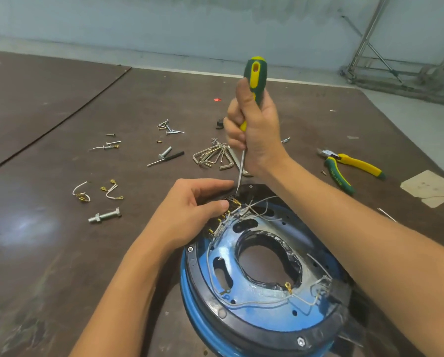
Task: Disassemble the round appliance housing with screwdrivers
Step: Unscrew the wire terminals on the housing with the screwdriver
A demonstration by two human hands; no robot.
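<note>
A round blue appliance housing (257, 300) with a black rim and a large central hole lies on the brown table, with thin white wires and brass terminals across its top. My right hand (257, 135) grips a green and yellow screwdriver (254, 81) held nearly upright. Its metal tip touches the black part at the housing's far edge. My left hand (190, 210) holds that far edge, its fingers curled over the black part and its thumb pressed beside the brass terminals.
Loose screws (168, 127), a set of hex keys (213, 157), a large bolt (105, 215), short wire pieces (97, 193) and a thin black tool (166, 158) lie on the table beyond the housing. Green and yellow pliers (349, 167) lie at right, near a paper scrap (429, 188).
</note>
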